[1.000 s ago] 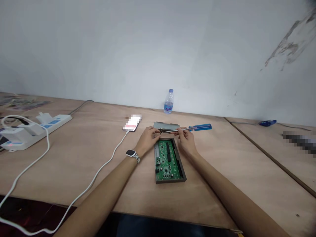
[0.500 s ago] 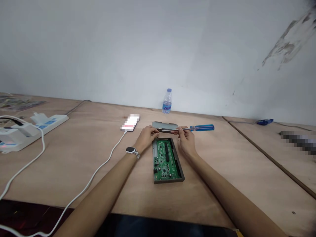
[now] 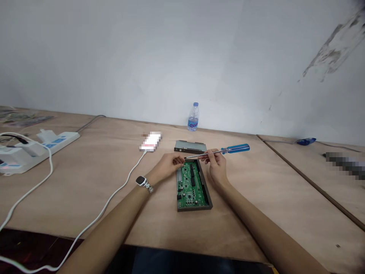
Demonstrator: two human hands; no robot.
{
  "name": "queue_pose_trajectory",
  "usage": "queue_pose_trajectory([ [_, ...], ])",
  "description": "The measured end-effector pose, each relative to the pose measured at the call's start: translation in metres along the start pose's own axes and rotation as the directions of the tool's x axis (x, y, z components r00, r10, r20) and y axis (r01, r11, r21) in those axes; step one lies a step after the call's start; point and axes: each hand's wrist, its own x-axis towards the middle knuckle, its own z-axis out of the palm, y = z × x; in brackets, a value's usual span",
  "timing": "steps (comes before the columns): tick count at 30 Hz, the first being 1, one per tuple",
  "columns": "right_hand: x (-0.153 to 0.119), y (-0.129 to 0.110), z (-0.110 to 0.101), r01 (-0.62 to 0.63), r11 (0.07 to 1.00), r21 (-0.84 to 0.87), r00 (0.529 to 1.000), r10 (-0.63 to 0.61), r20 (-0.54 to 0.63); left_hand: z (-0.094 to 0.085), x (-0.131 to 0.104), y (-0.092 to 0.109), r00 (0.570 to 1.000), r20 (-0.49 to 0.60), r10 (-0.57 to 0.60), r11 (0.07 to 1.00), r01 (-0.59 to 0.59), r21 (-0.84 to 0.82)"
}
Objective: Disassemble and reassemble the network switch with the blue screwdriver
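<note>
A screwdriver with a blue handle [image 3: 236, 148] lies across the fingers of my right hand [image 3: 216, 167], which pinches it by the shaft. The shaft points left, its tip beside the fingertips of my left hand [image 3: 170, 165]. The left fingers are pressed together at the far left corner of the device; whatever may be in them is too small to make out. Between my forearms sits an open dark metal casing [image 3: 211, 203] with a green circuit board [image 3: 188, 186] in it. Just beyond the hands rests a grey metal cover [image 3: 190, 146] with a dark front edge.
A phone [image 3: 151, 141] on a white cable [image 3: 125, 182] lies to the left. Further left stands a power strip [image 3: 64, 139] with plugs. A water bottle [image 3: 193, 118] is by the wall. At the right are a blue item [image 3: 306, 141] and a table seam [image 3: 313, 182].
Both hands have come slightly nearer from the metal cover to the casing's far end. The screwdriver moved with the right hand, its handle now tilted up a little. The cover stays put.
</note>
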Motion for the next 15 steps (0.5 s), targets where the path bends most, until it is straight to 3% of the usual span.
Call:
queue_pose_trajectory([
  [9, -0.0026, 0.0008, 0.0003, -0.017, 1.0, -0.021, 0.999, 0.018, 0.03, 0.0011, 0.0019, -0.004, 0.993, 0.002, -0.118, 0.992, 0.118, -0.051],
  [15, -0.0035, -0.0006, 0.0005, -0.009, 1.0, -0.011, 0.999, 0.01, 0.033, 0.0001, 0.0014, -0.0035, 0.993, -0.003, -0.121, 0.993, 0.121, 0.002],
])
